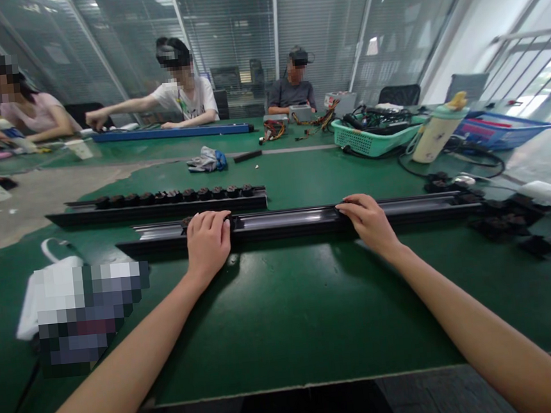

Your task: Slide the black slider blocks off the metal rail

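A long black rail (285, 232) with a shiny metal channel lies across the green table in front of me. My left hand (208, 239) is closed over a black block (189, 222) seated in the channel, its fingers curled across the top and hiding most of it. Farther right, my right hand (369, 221) pinches a small dark piece at the channel; the fingers cover most of it, so its kind is unclear. Behind, a second black rail (160, 211) carries a row of several round-topped black blocks (188, 195).
Loose black blocks (508, 221) lie at the right. A white device (47, 297) and a blurred-out item sit at the left. Toward the back are grey-blue gloves (208, 160), a green basket (371, 140) of cables, a bottle (436, 133) and a blue crate (500, 129). Several people sit beyond.
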Available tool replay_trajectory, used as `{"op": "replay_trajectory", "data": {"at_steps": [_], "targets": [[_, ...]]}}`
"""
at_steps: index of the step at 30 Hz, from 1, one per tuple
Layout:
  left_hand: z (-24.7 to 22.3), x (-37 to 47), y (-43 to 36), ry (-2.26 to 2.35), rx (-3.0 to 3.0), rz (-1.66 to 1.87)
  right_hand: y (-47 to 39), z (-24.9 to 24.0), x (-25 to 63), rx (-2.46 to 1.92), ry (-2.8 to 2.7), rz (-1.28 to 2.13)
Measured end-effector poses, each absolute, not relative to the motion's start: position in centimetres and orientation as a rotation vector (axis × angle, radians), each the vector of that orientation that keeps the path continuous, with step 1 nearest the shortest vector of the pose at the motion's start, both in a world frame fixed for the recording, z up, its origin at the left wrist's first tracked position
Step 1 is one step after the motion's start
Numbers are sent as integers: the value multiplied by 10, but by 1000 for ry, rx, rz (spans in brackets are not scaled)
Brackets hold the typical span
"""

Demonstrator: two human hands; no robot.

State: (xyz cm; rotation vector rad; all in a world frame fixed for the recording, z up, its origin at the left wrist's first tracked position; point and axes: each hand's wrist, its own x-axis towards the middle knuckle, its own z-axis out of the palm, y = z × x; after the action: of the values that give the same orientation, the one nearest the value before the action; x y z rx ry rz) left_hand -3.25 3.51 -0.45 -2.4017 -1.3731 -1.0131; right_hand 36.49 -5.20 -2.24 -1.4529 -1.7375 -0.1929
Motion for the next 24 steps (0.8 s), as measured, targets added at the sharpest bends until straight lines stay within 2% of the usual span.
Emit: {"op": "replay_trajectory", "data": {"at_steps": [24], "targets": [[-4, -31, 34, -1389, -2406, -1011, -54, -20, 361, -1482, -1683, -154]]}}
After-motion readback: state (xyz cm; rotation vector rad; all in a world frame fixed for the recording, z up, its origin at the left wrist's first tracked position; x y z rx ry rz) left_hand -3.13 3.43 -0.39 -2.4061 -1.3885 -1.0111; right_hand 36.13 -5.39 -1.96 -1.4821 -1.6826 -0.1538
